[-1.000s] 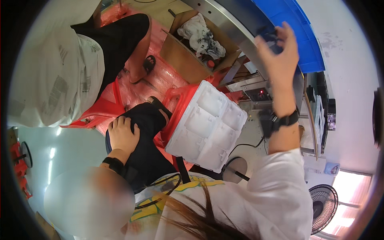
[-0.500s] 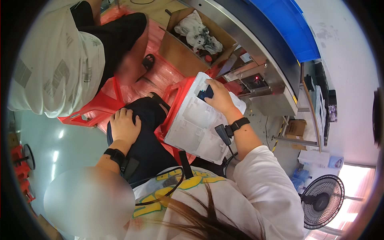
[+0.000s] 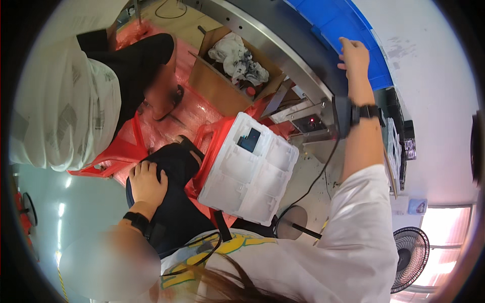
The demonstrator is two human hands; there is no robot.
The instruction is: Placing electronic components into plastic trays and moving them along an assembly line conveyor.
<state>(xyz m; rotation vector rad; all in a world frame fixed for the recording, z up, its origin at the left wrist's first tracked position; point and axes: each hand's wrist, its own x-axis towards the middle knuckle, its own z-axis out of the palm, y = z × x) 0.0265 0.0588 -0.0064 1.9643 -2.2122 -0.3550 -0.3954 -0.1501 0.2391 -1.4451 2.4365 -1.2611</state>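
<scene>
White moulded foam, with a matte, faintly grained look, forms the tray (image 3: 230,192), its shallow rectangular compartments set in two columns. The dark part (image 3: 249,140) lies in the far-left compartment, flat and roughly rectangular, with a smooth, slightly glossy face. The walls around it would presumably stop it sliding or knocking against others. The tray sits on a red plastic stool (image 3: 221,132) between the person and the bench, apparently for easy reach.

The right hand (image 3: 356,58) is extended over the edge of the blue bin (image 3: 333,25), a rigid, smooth-walled plastic container. Its fingers are loosely curled, thumb apart, and nothing shows between them; the palm side is partly hidden. The left hand (image 3: 149,182) lies palm down, fingers spread, on the dark cloth of the trousers (image 3: 177,209), seemingly for rest or balance.

Beyond: a brushed steel rail (image 3: 283,48) borders the dark bench surface (image 3: 298,30); a cardboard box (image 3: 214,76) holds crumpled white plastic (image 3: 230,55).
</scene>
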